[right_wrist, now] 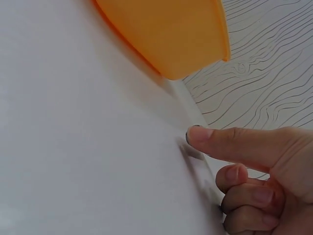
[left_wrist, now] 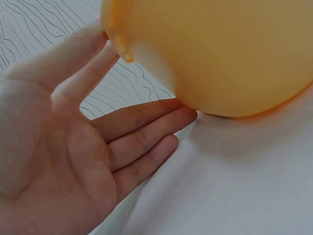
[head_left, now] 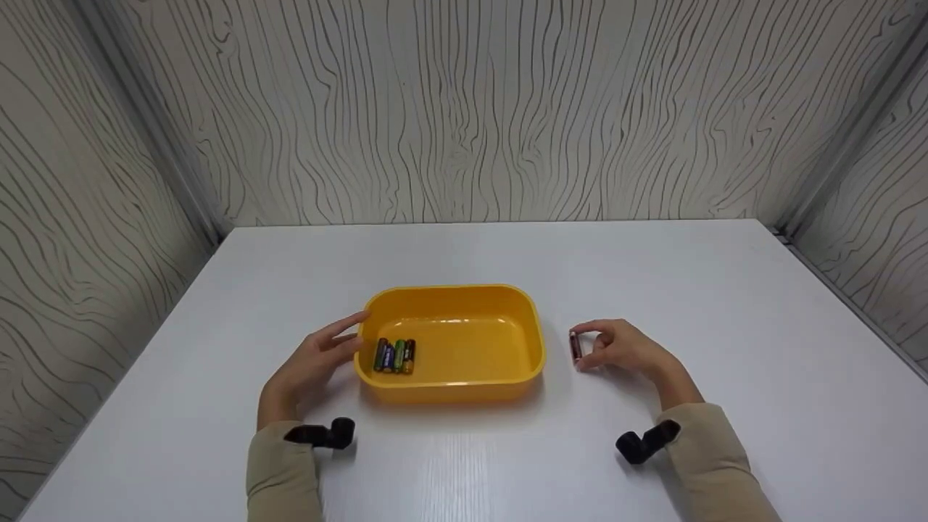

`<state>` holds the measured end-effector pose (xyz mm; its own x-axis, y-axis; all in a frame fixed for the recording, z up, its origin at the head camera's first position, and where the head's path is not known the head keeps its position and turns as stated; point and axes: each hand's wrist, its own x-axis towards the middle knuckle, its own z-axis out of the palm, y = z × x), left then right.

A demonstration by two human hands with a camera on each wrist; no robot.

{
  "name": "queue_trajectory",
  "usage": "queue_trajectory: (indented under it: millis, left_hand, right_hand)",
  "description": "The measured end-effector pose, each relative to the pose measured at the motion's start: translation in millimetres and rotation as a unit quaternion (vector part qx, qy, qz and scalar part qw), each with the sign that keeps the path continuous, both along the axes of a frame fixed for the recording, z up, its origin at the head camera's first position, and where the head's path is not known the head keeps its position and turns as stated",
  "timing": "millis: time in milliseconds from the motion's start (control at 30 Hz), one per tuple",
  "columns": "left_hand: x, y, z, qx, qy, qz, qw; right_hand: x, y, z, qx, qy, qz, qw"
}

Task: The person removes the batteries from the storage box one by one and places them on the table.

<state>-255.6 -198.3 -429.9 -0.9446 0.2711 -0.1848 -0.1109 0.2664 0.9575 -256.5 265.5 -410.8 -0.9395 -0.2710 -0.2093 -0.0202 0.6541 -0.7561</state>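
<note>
A yellow plastic basin (head_left: 449, 395) sits on the white table. Several batteries (head_left: 399, 355) lie side by side inside it, at its left end. My left hand (head_left: 319, 362) is at the basin's left side, its straight fingers touching the rim and wall. In the left wrist view those fingers (left_wrist: 142, 129) reach along the underside of the basin's curved wall. Right of the basin, my right hand (head_left: 623, 349) pinches a dark reddish battery (head_left: 576, 346) by its two ends, between thumb and index finger. From the right wrist, the thumb (right_wrist: 234, 143) hides most of that battery.
The white table (head_left: 464, 464) extends around the basin to wood-grain patterned panels (head_left: 464, 109) at the back and sides. A black wrist camera (head_left: 322, 434) is strapped to the left sleeve and another black camera (head_left: 645, 442) to the right.
</note>
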Motion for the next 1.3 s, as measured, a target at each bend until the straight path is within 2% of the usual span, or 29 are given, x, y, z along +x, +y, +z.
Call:
queue_trajectory:
  millis: [200, 400, 800, 1300]
  left_hand:
    - [-0.1, 0.0, 0.0, 0.0, 0.002, 0.0, 1.0]
    - [-0.1, -0.2, 1.3, 0.0, -0.001, -0.003, 1.0]
    - [-0.4, -1.0, 0.7, 0.01, -0.005, -0.003, 0.9999]
    - [0.3, -0.1, 0.3, 0.001, -0.012, 0.001, 0.9999]
  right_hand:
    - [-0.5, -1.9, 0.2, 0.014, -0.004, -0.009, 1.0]
    - [-0.2, -3.1, 1.5, 0.011, -0.016, -0.008, 1.0]
    - [0.1, -0.2, 0.6, -0.004, -0.008, 0.012, 1.0]
    - [0.7, -0.4, 0.4, -0.007, -0.019, 0.007, 1.0]
